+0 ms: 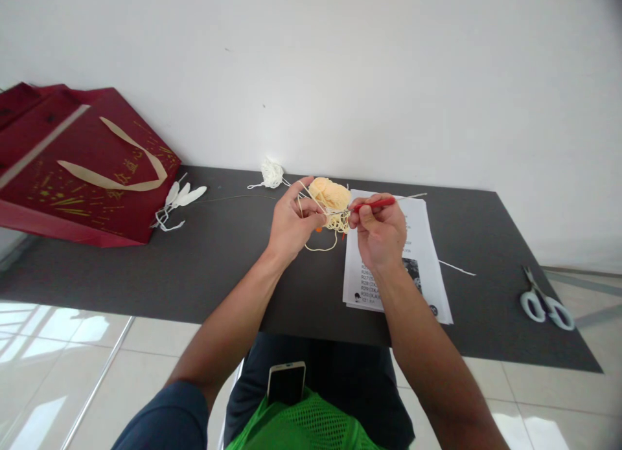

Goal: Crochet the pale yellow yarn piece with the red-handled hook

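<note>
Yarn piece (331, 201), pale yellow, held above counter (233, 269) between both hands. Left hand (290, 222) fingers pinch its strands; right hand (379, 233) fingers clenched on red crochet hook (376, 204), tip at the yarn. Printed sheet (422, 256) beneath. Scissors (544, 301) far right, red gift bag (82, 165) far left. White wall, tiled floor.

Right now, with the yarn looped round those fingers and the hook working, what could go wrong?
1. The loose yellow yarn bunched under the crochet piece could tangle or snag as the crochet hook in the right hand pulls.
2. The strand over the left hand may slip off a finger and lose tension.
3. The scissors lie close to the table edge; a knock might drop them.
</note>
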The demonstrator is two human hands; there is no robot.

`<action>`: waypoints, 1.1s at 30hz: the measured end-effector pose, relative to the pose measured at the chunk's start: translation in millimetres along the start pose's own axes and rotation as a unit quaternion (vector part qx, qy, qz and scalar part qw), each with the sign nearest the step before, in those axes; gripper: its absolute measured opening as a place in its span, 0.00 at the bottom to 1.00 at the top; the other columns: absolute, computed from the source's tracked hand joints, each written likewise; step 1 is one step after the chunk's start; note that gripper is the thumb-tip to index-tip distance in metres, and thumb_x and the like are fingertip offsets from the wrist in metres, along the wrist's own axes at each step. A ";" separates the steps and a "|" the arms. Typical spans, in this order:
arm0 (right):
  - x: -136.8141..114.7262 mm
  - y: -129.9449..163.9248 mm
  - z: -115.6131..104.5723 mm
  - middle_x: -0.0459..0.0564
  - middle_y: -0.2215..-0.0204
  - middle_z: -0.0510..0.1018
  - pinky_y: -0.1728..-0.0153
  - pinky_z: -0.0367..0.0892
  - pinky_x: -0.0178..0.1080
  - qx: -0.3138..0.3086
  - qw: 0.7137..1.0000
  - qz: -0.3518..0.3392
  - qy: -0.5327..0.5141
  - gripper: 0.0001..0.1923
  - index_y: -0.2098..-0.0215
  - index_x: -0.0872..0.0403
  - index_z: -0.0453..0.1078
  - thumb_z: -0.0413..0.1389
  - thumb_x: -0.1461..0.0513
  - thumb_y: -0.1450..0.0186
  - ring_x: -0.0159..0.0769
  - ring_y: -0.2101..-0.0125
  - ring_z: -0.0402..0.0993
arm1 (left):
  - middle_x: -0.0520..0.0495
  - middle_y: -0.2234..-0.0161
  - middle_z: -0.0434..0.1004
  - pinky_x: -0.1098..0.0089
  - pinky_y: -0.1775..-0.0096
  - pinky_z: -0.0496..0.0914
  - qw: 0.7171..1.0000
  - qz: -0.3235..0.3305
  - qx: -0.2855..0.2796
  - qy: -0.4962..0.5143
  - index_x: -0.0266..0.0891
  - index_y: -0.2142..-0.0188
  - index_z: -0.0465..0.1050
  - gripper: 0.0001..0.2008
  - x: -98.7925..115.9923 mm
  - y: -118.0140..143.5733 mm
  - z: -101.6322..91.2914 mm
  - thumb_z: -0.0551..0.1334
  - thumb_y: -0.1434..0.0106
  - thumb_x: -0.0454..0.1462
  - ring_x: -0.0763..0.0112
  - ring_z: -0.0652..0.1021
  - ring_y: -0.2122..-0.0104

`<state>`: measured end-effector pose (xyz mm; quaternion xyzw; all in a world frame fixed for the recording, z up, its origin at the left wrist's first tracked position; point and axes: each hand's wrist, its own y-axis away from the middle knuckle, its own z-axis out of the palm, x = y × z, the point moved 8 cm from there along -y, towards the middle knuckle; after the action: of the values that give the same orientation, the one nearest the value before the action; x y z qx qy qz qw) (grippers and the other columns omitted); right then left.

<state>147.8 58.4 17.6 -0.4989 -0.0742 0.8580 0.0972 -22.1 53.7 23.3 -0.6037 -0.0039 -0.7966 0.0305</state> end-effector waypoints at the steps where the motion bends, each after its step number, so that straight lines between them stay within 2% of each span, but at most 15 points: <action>1: 2.8 -0.3 -0.7 0.42 0.70 0.81 0.75 0.67 0.33 0.003 1.000 0.017 -0.008 0.15 0.65 0.49 0.67 0.70 0.59 0.41 0.27 0.77 0.70 | 0.56 0.76 0.78 0.75 0.76 0.66 1.000 -0.010 0.003 0.011 0.35 0.39 0.64 0.42 -0.2 0.3 0.1 0.69 0.55 0.27 0.77 0.73 0.79; 8: 14.1 -1.1 -1.4 0.41 0.69 0.81 0.75 0.71 0.31 -0.024 0.996 0.074 -0.049 0.15 0.64 0.49 0.67 0.69 0.60 0.40 0.25 0.76 0.73 | 0.57 0.76 0.78 0.76 0.76 0.63 0.998 -0.040 0.010 0.048 0.37 0.45 0.68 0.36 -2.7 2.3 1.1 0.69 0.57 0.27 0.77 0.73 0.79; 12: 18.9 1.7 -1.2 0.41 0.69 0.81 0.73 0.75 0.30 0.015 0.992 0.100 -0.082 0.14 0.66 0.50 0.70 0.71 0.61 0.42 0.25 0.74 0.75 | 0.57 0.76 0.77 0.74 0.73 0.65 1.000 0.017 0.017 -0.004 0.37 0.45 0.68 0.33 1.4 2.9 1.2 0.68 0.52 0.28 0.77 0.72 0.78; 17: 29.2 10.2 2.3 0.43 0.68 0.84 0.65 0.82 0.30 0.078 0.983 0.130 -0.107 0.12 0.68 0.52 0.72 0.71 0.62 0.42 0.26 0.70 0.81 | 0.57 0.74 0.75 0.73 0.71 0.66 0.992 0.086 0.046 -0.077 0.38 0.46 0.71 0.28 7.8 5.8 -0.9 0.68 0.47 0.30 0.78 0.70 0.78; 21: 33.5 12.4 7.0 0.44 0.67 0.85 0.61 0.83 0.29 0.065 0.983 0.128 -0.114 0.12 0.69 0.53 0.72 0.71 0.62 0.41 0.26 0.69 0.83 | 0.57 0.73 0.74 0.74 0.72 0.66 0.991 0.088 0.070 -0.078 0.39 0.48 0.73 0.26 9.5 7.1 -3.6 0.69 0.47 0.31 0.79 0.68 0.78; 26: 34.3 13.3 7.7 0.44 0.67 0.85 0.59 0.83 0.29 0.061 0.982 0.133 -0.122 0.12 0.70 0.53 0.71 0.71 0.62 0.41 0.26 0.68 0.84 | 0.54 0.68 0.77 0.74 0.72 0.65 0.993 0.102 0.056 -0.028 0.40 0.49 0.74 0.24 9.6 5.2 -2.9 0.70 0.46 0.32 0.81 0.68 0.77; 29: 30.4 15.4 11.2 0.44 0.68 0.86 0.60 0.83 0.28 0.065 0.982 0.129 -0.123 0.12 0.70 0.53 0.71 0.71 0.62 0.41 0.26 0.68 0.84 | 0.54 0.68 0.78 0.75 0.73 0.64 0.993 0.107 0.049 -0.015 0.40 0.46 0.71 0.26 7.6 3.8 -3.0 0.71 0.46 0.32 0.82 0.68 0.77; 33: 20.6 17.9 16.4 0.45 0.67 0.86 0.62 0.83 0.29 0.067 0.988 0.097 -0.097 0.10 0.67 0.53 0.74 0.71 0.61 0.41 0.27 0.69 0.84 | 0.53 0.68 0.80 0.76 0.77 0.59 0.993 0.098 0.049 -0.039 0.43 0.36 0.63 0.39 6.0 3.9 -3.3 0.71 0.46 0.32 0.83 0.64 0.81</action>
<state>121.9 45.5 4.3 -0.4107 0.0233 0.9106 0.0397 -26.8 49.4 28.0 -0.6296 0.0150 -0.7645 0.1376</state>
